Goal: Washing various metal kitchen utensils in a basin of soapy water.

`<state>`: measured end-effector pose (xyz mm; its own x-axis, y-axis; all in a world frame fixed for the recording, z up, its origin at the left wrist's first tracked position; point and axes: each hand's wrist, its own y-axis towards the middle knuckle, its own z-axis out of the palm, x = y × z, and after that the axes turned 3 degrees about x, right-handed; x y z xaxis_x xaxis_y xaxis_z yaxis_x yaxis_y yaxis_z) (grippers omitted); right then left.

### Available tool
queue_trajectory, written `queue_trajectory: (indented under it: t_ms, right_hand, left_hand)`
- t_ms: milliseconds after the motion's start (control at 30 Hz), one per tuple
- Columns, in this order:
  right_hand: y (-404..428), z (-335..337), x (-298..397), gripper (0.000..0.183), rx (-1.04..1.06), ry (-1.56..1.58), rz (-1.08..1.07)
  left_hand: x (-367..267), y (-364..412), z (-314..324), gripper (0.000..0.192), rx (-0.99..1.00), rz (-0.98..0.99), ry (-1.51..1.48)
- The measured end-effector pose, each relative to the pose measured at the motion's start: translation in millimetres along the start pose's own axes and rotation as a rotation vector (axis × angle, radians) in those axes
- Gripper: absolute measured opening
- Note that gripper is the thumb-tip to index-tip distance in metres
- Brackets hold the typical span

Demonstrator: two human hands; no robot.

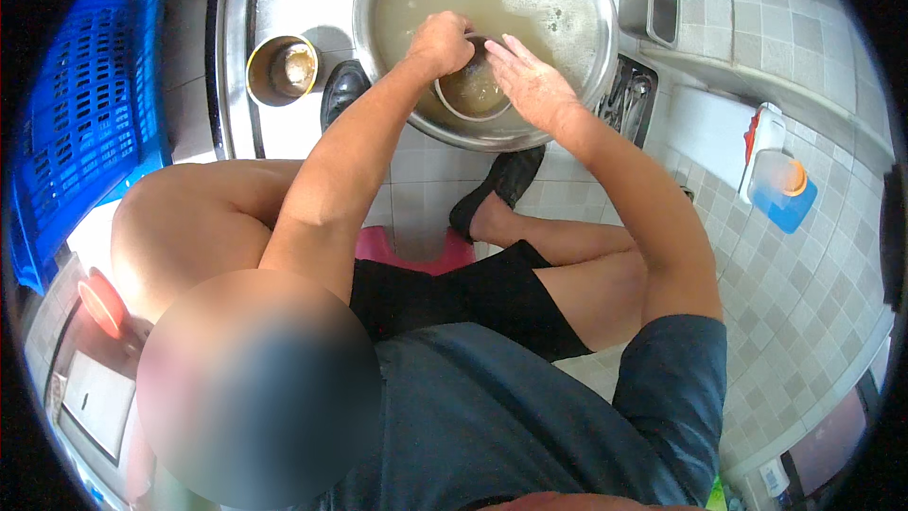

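Observation:
A wide stainless steel basin (601,50) of cloudy, greyish water is in front of me. Inside it sits a round bowl or pot (474,91) with a pale rim and brownish water in it. My left hand (441,44) grips the far-left rim of this vessel, fingers curled over the edge. Held nearly straight, the fingers of my right hand (532,81) lie over the vessel's right side, and their tips seem to touch its rim. Whether the right hand has anything beneath it is hidden.
A metal can or pot (282,71) with a yellowish rim stands left of the basin, near a blue plastic crate (85,99). To the right are a tray of cutlery (628,103) and a steel container (649,11). A pink stool (454,255) is below me.

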<state>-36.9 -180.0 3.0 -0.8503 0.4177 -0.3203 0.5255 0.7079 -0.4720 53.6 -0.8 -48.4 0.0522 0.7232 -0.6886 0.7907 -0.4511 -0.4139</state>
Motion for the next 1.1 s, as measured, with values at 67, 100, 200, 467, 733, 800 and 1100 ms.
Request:
queue_trajectory:
  t_ms: [67,100,200,467,733,800,1100]
  right_hand:
    - [8.2,-5.8,16.4,0.041,0.038,-0.015,0.113]
    - [13.0,-10.2,23.4,0.041,0.036,-0.015,0.108]
    - [25.6,-20.8,37.9,0.035,0.165,0.575,0.312]
    - [46.2,-24.2,76.3,0.027,-0.418,1.211,0.715]
    - [2.3,-2.2,32.9,0.029,-0.160,0.467,0.316]
    - [4.3,-4.5,15.6,0.029,-0.042,0.240,0.169]
    - [11.2,-6.8,24.2,0.014,-0.151,0.442,0.121]
  left_hand:
    - [7.3,3.6,-0.4,0.036,-0.008,-0.003,0.029]
    - [11.4,4.8,0.9,0.036,-0.010,-0.008,0.027]
    - [20.7,5.0,4.9,0.035,-0.150,0.021,-0.002]
    - [17.8,4.0,8.4,0.032,-0.263,-0.093,-0.212]
    - [18.5,12.2,2.2,0.035,-0.113,-0.005,-0.160]
    - [15.5,13.1,2.4,0.036,-0.022,0.041,-0.112]
    - [31.5,13.7,-0.4,0.031,0.029,-0.009,-0.302]
